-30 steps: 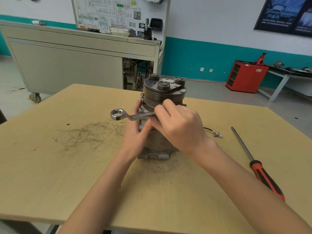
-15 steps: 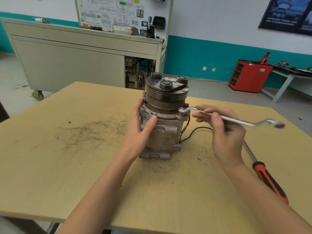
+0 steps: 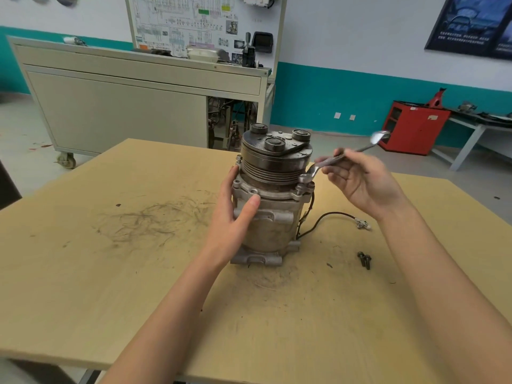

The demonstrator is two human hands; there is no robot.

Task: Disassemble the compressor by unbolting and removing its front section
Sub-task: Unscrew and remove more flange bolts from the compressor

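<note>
While my left hand point(image 3: 235, 214) grips the upright compressor point(image 3: 266, 225) on the counter point(image 3: 110, 273) and my right hand point(image 3: 363, 181) pinches a wrench point(image 3: 332, 160) at a flange bolt point(image 3: 300, 187) beside it, I judge two bolts point(image 3: 364, 260) out, lying below that hand, front section point(image 3: 274, 162) not yet off.

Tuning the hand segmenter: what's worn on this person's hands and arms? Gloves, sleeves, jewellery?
Nothing visible. Left hand and right hand are bare, no gloves or rings; left forearm and right forearm are uncovered to the frame edge, no sleeves, watch or bands.
</note>
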